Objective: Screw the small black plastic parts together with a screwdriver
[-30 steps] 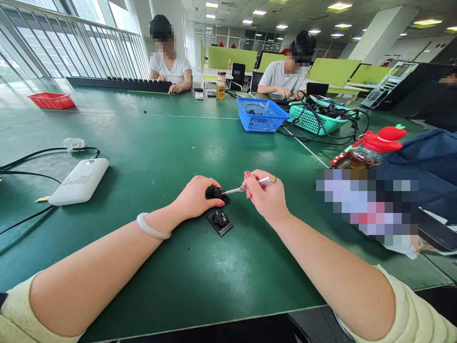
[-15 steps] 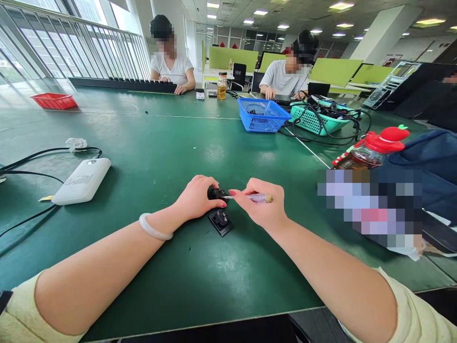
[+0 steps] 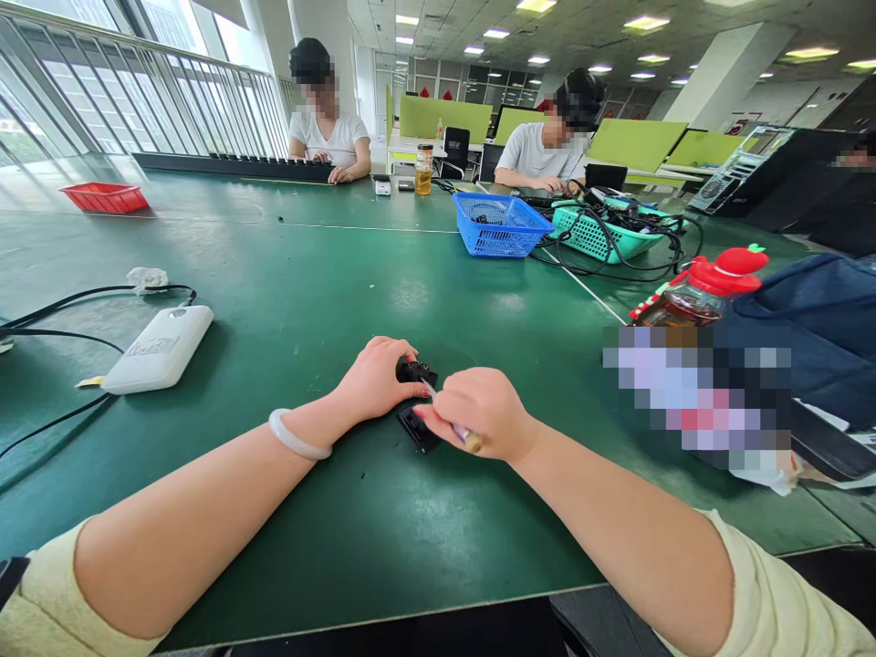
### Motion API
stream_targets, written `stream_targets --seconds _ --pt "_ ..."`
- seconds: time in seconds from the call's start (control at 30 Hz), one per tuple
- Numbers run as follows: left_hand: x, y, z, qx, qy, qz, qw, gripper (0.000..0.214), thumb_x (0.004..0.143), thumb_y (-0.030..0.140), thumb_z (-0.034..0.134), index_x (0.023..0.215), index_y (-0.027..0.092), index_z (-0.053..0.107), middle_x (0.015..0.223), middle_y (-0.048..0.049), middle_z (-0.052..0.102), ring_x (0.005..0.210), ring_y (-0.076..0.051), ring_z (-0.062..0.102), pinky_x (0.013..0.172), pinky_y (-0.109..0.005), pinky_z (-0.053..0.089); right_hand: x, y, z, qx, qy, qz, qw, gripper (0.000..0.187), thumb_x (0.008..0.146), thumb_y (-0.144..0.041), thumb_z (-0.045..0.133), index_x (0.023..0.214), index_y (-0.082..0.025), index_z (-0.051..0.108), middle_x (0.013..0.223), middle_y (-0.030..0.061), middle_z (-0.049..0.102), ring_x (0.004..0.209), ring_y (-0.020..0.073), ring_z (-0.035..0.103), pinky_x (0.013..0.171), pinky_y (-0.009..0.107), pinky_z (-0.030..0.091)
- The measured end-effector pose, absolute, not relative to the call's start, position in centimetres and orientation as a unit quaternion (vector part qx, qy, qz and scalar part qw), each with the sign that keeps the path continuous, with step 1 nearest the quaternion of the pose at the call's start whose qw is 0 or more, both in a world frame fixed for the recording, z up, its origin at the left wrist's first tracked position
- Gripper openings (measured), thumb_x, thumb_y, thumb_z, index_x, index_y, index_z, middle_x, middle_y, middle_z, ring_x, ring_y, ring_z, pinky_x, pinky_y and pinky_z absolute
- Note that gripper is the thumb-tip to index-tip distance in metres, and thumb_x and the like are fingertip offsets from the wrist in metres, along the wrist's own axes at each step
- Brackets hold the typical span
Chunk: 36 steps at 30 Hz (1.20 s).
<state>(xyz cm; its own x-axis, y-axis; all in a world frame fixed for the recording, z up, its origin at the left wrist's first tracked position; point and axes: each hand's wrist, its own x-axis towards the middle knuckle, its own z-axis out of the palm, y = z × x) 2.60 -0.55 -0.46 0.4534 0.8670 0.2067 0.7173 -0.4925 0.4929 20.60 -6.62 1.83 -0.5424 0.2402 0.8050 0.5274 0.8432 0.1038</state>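
My left hand (image 3: 375, 379) is curled over a small black socket part (image 3: 412, 370) and pins it to the green table (image 3: 287, 301). My right hand (image 3: 479, 412) is closed round a thin clear-handled screwdriver (image 3: 452, 422); its tip points up-left into that part. A second black socket piece (image 3: 416, 433) lies on the table just below, half covered by my right hand. A pale bangle (image 3: 296, 438) sits on my left wrist.
A white power bank (image 3: 160, 349) with black cables lies at the left. A blue basket (image 3: 500, 224) and a teal basket (image 3: 602, 233) of cables stand further back, a red tray (image 3: 105, 196) far left. A red-capped bottle (image 3: 698, 292) and dark bag (image 3: 814, 338) are right. Two people sit across.
My right hand has moved down and left with the screwdriver, whose handle has swung from pointing right to pointing toward me. It now covers part of the lower socket piece. The left hand stayed put.
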Motion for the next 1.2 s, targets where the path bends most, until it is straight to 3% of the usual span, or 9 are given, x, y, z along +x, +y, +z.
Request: stream_targets --seconds 0.2,0.53,0.7,0.83,0.93,1.07,1.2 --pt "2.5 -0.5 -0.5 0.830 0.481 0.222 0.176 0.029 0.070 0.037 0.070 0.093 0.022 0.060 0.105 -0.0061 0.067 0.115 -0.030 0.051 0.099 -0.046 0.045 20.8 -6.5 1.7 -0.145 -0.891 -0.237 0.358 0.045 0.095 -0.029 0.053 0.052 -0.019 0.046 0.051 -0.0043 0.037 0.050 0.0105 0.033 0.049 0.026 0.026" --pt "2.5 -0.4 -0.5 0.829 0.489 0.211 0.173 0.032 0.070 0.045 0.069 0.088 0.021 0.058 0.098 -0.0078 0.065 0.107 -0.030 0.053 0.092 -0.045 0.047 21.4 -5.9 1.5 -0.200 -0.851 -0.266 0.405 0.041 0.094 -0.028 0.055 0.054 -0.019 0.049 0.050 -0.0040 0.038 0.050 0.0106 0.031 0.049 0.026 0.026" --pt "2.4 -0.4 -0.6 0.824 0.489 0.215 0.190 0.039 0.069 0.048 0.073 0.094 0.022 0.059 0.107 -0.0073 0.066 0.114 -0.030 0.052 0.098 -0.046 0.044 21.8 -5.7 1.4 -0.309 -0.809 -0.101 0.489 0.039 0.094 -0.027 0.052 0.056 -0.019 0.048 0.050 -0.0039 0.043 0.047 0.0086 0.035 0.048 0.024 0.030" --pt "2.3 -0.4 -0.6 0.827 0.483 0.215 0.192 0.040 0.068 0.046 0.075 0.096 0.022 0.061 0.111 -0.0080 0.066 0.117 -0.031 0.050 0.101 -0.048 0.042 22.3 -4.7 1.2 -0.464 -0.671 0.149 0.559 0.042 0.089 -0.048 0.057 0.058 -0.020 0.054 0.051 -0.0036 0.049 0.046 0.0085 0.043 0.047 0.023 0.035" --pt "2.2 -0.5 -0.4 0.833 0.468 0.213 0.201 0.039 0.068 0.045 0.075 0.098 0.023 0.064 0.112 -0.0072 0.067 0.119 -0.032 0.050 0.102 -0.048 0.042 23.3 -3.2 0.8 -0.500 -0.572 0.330 0.561 0.044 0.080 -0.060 0.063 0.062 -0.019 0.058 0.050 -0.0043 0.050 0.042 0.0083 0.045 0.042 0.023 0.036" --pt "2.1 -0.7 -0.1 0.847 0.446 0.200 0.209 0.042 0.070 0.044 0.073 0.106 0.025 0.066 0.113 -0.0053 0.068 0.120 -0.031 0.050 0.103 -0.048 0.041 24.7 -1.8 0.3 -0.533 -0.526 0.384 0.540 0.043 0.070 -0.059 0.073 0.064 -0.018 0.061 0.052 -0.0035 0.053 0.044 0.0084 0.048 0.041 0.021 0.038" --pt "1.8 -0.7 0.2 0.851 0.425 0.204 0.232 0.050 0.077 0.041 0.067 0.124 0.025 0.059 0.121 -0.0046 0.066 0.121 -0.028 0.051 0.104 -0.045 0.041 25.1 -2.0 0.7 -0.555 -0.522 0.329 0.558 0.040 0.073 -0.057 0.072 0.068 -0.018 0.065 0.053 -0.0029 0.056 0.046 0.0093 0.051 0.042 0.022 0.038"
